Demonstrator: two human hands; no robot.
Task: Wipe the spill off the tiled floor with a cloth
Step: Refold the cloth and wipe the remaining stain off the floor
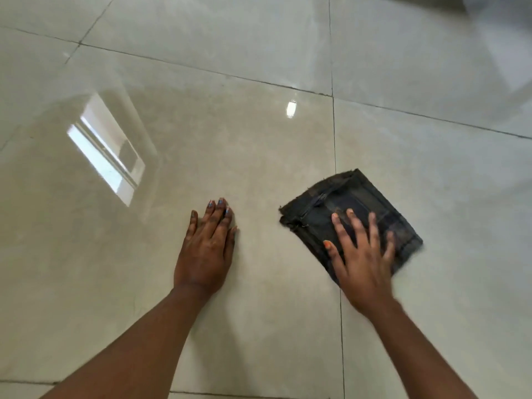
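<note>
On glossy beige floor, right hand presses flat, fingers spread, on frayed dark folded cloth; left hand lies flat. Spill's hard to spot.

cloth: near part hidden under right hand; near-right corner smeared by motion blur, edge not sharp; fabric pattern too dim to read.
right hand: blurred, esp. outer fingers; can't tell how hard it presses.
left hand: palm side hidden, flat against floor.
both forearms: cut off by bottom edge, nothing past them in view.
spill: can't make out on the glossy tile; glare and reflections mask any wet patch.
window reflection: only a bright skewed shape, no detail.
top-right corner: hazy pale area, cut by frame edge, can't tell what it is.
</note>
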